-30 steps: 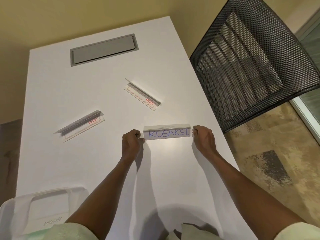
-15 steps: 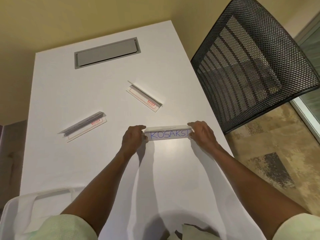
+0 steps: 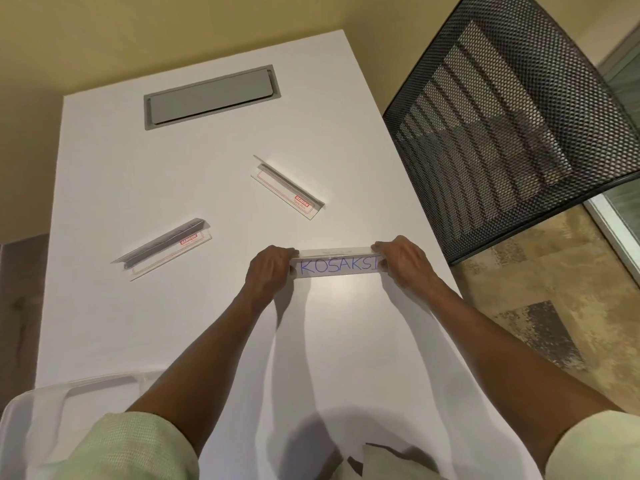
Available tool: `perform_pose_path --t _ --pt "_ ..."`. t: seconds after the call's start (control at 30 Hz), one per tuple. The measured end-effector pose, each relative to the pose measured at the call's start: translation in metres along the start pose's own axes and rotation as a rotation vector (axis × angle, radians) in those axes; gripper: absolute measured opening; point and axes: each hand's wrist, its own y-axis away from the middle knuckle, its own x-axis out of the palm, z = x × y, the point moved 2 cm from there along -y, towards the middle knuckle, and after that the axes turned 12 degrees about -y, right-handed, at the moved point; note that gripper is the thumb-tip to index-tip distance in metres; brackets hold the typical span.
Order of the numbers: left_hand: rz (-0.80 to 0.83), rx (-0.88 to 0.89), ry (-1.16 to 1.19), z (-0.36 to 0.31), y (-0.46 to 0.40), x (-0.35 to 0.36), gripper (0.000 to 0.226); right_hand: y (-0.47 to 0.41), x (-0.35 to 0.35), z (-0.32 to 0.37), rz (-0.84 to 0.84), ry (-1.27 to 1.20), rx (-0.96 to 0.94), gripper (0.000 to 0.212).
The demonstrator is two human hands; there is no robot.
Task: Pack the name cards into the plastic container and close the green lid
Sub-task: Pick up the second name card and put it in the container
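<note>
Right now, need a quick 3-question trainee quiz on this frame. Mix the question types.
1. True or false: both hands grip the KOSAKSI name card.
2. How many name cards lie untouched on the table?
3. The plastic container sits: A) far right, B) near left, C) by the grey hatch.

Key:
1. True: left hand and right hand hold its ends.
2. Two: left card, far card.
3. B.

Name card (image 3: 337, 266) between both hands on table (image 3: 138, 168), two holders (image 3: 162, 247) behind-left, container (image 3: 45, 410) near-left
</note>
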Motion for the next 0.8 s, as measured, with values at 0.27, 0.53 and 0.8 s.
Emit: perform_pose_path --t 0.27,0.53,0.8 --pt "-0.021 0.045 -0.019 -0.002 -0.003 0.004 0.03 -0.002 -0.003 0.0 0.07 -0.028 -0.004 0.031" --pt "0.016 0.039 -0.036 -0.002 -0.007 0.005 0.027 -0.006 -0.001 0.0 0.103 0.214 -0.09 0.035" --pt "0.061 -0.004 0.078 0.002 -0.014 0.007 0.027 -0.01 0.002 0.004 0.061 0.294 -0.097 0.023"
